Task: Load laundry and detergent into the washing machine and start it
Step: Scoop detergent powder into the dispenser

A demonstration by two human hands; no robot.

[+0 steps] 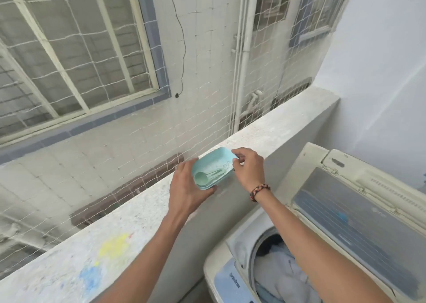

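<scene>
- Our left hand (pixel 186 187) cups the detergent box (pixel 213 169) on the ledge (pixel 265 129); right hand (pixel 250 164) pinches its far rim.
- Scoop (pixel 202 176) lies between our grips; keep it level toward the washer (pixel 230 256) below-right.

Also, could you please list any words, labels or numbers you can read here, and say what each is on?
Nothing here is legible.
Washing machine front panel: one short line of dark print, too small and blurred to read.
Turquoise container held by both hands: no visible text.
</scene>
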